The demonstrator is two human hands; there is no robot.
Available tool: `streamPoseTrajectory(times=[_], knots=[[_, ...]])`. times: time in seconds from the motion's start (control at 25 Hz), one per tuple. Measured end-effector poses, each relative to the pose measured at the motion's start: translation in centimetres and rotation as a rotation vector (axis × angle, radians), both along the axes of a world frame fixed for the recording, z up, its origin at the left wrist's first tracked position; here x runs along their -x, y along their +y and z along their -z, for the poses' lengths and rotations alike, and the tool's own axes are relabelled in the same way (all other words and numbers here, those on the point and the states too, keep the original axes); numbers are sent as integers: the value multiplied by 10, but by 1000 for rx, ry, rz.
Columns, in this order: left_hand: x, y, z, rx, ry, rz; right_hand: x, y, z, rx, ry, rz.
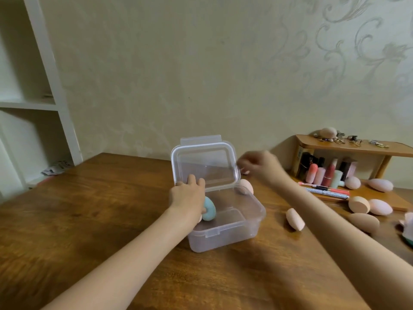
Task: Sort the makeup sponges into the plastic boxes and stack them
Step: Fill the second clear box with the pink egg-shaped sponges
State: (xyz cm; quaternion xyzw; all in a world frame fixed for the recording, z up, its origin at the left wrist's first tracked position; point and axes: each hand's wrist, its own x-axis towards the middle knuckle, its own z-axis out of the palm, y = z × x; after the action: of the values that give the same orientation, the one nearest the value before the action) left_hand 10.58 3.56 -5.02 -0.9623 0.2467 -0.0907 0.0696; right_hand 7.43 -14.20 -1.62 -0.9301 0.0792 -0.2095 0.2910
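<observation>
A clear plastic box [234, 233] stands open on the wooden table [89, 209], its hinged lid [205, 164] upright. My left hand [186, 198] reaches over the box's left rim. Its thumb holds a teal sponge [210, 211] against the palm inside the box, and its fingertips touch the lid's lower edge. My right hand [259, 166], blurred, has curled fingers pinching the lid's right edge. A pink sponge [247, 186] lies just behind the box and another pink sponge [295, 219] lies to its right.
Several more pink sponges [369, 209] lie at the right by a low wooden rack [348, 146] holding lipsticks and bottles, with pens [326, 190] in front. A white shelf unit [44, 104] stands at the far left. A teal object [409, 233] is cut off at the right edge.
</observation>
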Motion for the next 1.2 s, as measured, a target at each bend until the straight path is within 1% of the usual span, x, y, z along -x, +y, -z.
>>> streamPoseTrajectory(times=[0.04, 0.08, 0.12, 0.16, 0.2, 0.24, 0.28, 0.32, 0.36, 0.44, 0.48, 0.52, 0.56, 0.6, 0.64, 0.68, 0.72, 0.76, 0.8, 0.88, 0.96, 1.04, 1.08, 1.16, 1.2], knots=[[0, 0, 1, 5, -11, 5, -6, -20, 3, 26, -28, 112], [0, 1, 2, 10, -18, 11, -12, -36, 11, 57, 52, 176], [1, 0, 3, 15, -20, 16, -19, -43, 22, 94, 189, 169], [1, 0, 3, 16, -20, 19, -27, -46, 34, 93, 316, 89], [1, 0, 3, 14, -20, 19, -36, -46, 46, 112, 376, 4], [0, 0, 3, 14, -24, 22, -41, -42, 56, 110, 401, -33], [-1, 0, 2, 12, -25, 24, -46, -37, 62, 54, 377, -56], [-1, 1, 2, 12, -23, 25, -50, -35, 66, -15, 307, -28], [0, 1, 3, 16, -23, 29, -52, -36, 66, -37, 251, 15], [0, 2, 4, 29, -31, 40, -43, -36, 48, -54, 77, 151], [1, 3, 4, 42, -41, 49, -32, -36, 31, -94, -4, 196], [1, 3, 3, 55, -51, 60, -17, -35, 12, -168, -79, 163], [1, 3, 2, 68, -56, 72, -1, -33, -6, -227, -100, 66], [2, 2, 2, 82, -54, 84, 17, -26, -20, -255, -51, -60], [4, 1, 2, 93, -48, 96, 30, -15, -26, -193, 89, -168], [6, -2, 2, 102, -42, 107, 37, -4, -22, -66, 259, -242], [7, -4, 1, 110, -35, 116, 40, 8, -12, 72, 396, -260], [10, -7, 0, 115, -30, 119, 38, 16, 1, 186, 453, -220], [12, -9, 0, 114, -33, 119, 31, 20, 15, 228, 457, -138], [14, -11, -1, 79, -83, 132, 21, 28, 33, 178, 375, 12], [14, -9, -1, 87, -118, 201, 16, 34, 38, 125, 302, 65], [12, -5, 1, 175, -60, 327, 16, 34, 39, 69, 294, 48], [10, -3, -1, 201, -19, 403, 16, 34, 37, 42, 321, 27], [4, -1, -4, 178, 56, 517, 19, 29, 29, 11, 438, -46], [1, 0, -4, 157, 78, 540, 20, 24, 21, -4, 520, -88]])
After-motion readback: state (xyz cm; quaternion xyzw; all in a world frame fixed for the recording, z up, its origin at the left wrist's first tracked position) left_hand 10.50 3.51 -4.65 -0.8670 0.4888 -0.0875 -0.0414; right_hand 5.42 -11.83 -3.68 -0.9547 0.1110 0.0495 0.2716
